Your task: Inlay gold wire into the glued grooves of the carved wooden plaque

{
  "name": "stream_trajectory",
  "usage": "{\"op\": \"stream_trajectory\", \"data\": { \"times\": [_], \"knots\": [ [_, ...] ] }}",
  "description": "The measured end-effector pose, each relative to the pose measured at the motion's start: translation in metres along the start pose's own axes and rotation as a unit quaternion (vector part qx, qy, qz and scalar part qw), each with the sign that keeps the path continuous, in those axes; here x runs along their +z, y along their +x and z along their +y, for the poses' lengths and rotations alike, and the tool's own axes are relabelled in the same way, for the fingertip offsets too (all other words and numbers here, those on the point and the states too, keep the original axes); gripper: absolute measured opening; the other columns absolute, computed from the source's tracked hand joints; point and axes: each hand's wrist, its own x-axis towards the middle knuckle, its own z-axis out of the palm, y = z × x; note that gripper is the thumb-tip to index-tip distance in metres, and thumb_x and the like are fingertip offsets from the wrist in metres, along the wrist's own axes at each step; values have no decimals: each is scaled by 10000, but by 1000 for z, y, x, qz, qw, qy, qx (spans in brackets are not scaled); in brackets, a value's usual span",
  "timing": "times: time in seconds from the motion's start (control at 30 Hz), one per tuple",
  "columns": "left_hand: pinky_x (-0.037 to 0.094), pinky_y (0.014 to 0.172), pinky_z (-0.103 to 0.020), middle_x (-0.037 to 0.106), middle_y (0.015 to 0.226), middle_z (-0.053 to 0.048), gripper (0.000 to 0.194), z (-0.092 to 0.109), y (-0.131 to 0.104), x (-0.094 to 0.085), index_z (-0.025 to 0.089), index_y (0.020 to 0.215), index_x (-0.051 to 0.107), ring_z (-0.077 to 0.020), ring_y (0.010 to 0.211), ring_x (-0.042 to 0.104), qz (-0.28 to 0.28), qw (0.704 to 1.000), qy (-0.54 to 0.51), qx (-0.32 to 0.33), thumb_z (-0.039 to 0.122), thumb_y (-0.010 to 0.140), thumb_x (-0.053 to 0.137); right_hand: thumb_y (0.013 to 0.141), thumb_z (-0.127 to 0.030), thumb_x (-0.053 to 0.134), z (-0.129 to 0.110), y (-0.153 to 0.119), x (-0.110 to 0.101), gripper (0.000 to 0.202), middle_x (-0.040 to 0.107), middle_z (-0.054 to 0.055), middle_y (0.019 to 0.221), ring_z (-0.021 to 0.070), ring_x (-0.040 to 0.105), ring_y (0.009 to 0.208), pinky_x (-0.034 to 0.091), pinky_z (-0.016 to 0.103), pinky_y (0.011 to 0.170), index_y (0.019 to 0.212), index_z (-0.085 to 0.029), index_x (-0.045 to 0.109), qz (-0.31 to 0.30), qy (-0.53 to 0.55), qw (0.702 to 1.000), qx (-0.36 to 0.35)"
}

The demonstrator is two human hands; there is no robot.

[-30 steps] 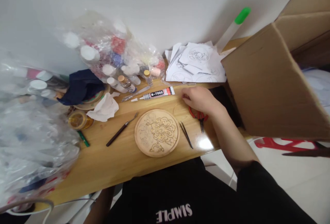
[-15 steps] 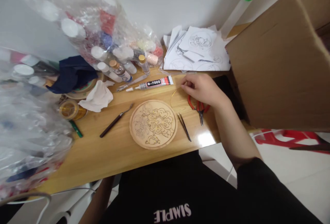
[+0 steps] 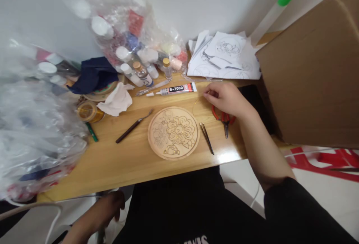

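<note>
Fingers of the right hand (image 3: 223,96) are pinched together, apparently on the end of a thin golden wire (image 3: 194,105) that curves down toward the wooden disc (image 3: 160,147). That grip matches half a second ago. What has changed is the left hand (image 3: 113,203): only its forearm showed then, and now the hand itself has come into view below the desk (image 3: 112,169)'s front edge, blurred, fingers curled; whether they hold anything I cannot tell. So the work itself looks no further on, with one hand on the wire and the other away from the disc.

The disc lies flat near the middle of the front edge: pale, smooth wood, round, with a raised rim. Shiny golden lines trace a large flower, while the left part carries only thin dark drawing. Just beside it toward the right rest slim dark tweezers (image 3: 208,142), then pliers (image 3: 225,118) with glossy red handles and a grey metal nose, partly beneath the right hand. Behind lies a soft-looking glue tube (image 3: 178,89), left of the fingers.
</note>
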Motion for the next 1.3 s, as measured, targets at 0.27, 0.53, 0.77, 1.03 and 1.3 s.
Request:
{"op": "stream_trajectory", "data": {
  "times": [0.27, 0.53, 0.77, 1.03, 1.3],
  "knots": [
    [504, 483, -269, 676, 651, -2, 247, 91, 18, -46, 227, 899, 636, -149, 483, 591, 373, 908, -92, 169, 403, 838, 474, 824, -271, 536, 2, 1, 4, 172, 651, 36, 686, 150, 535, 622, 352, 266, 626, 800, -155, 660, 15, 6, 1000, 10],
    [515, 872, -393, 645, 998, -71, 208, 150, 96, -59, 209, 977, 643, -218, 942, 618, 535, 799, 26, 273, 292, 885, 476, 831, -299, 513, 2, 2, 3, 208, 671, 50, 691, 168, 573, 634, 385, 271, 615, 738, -168, 646, 25, -5, 1000, -8],
    [516, 866, -391, 607, 1000, -79, 176, 138, 115, -64, 190, 973, 635, -220, 959, 592, 549, 795, 39, 255, 197, 863, 499, 841, -352, 501, 5, 3, 3, 218, 686, 47, 676, 187, 608, 610, 404, 286, 593, 760, -202, 636, 12, 10, 1000, -14],
    [533, 836, -371, 606, 975, -69, 187, 139, 119, -64, 195, 991, 632, -206, 945, 602, 530, 801, 33, 275, 176, 877, 485, 851, -363, 477, 7, 5, 4, 235, 705, 61, 704, 206, 631, 632, 424, 306, 609, 772, -203, 630, 8, 26, 1000, -4],
    [542, 828, -385, 611, 934, -60, 175, 139, 124, -66, 208, 963, 640, -210, 915, 610, 538, 790, 22, 293, 196, 869, 494, 861, -338, 480, 2, 3, 1, 249, 688, 39, 666, 181, 600, 593, 383, 280, 570, 695, -202, 608, 22, 14, 1000, -16]
  ]
}}
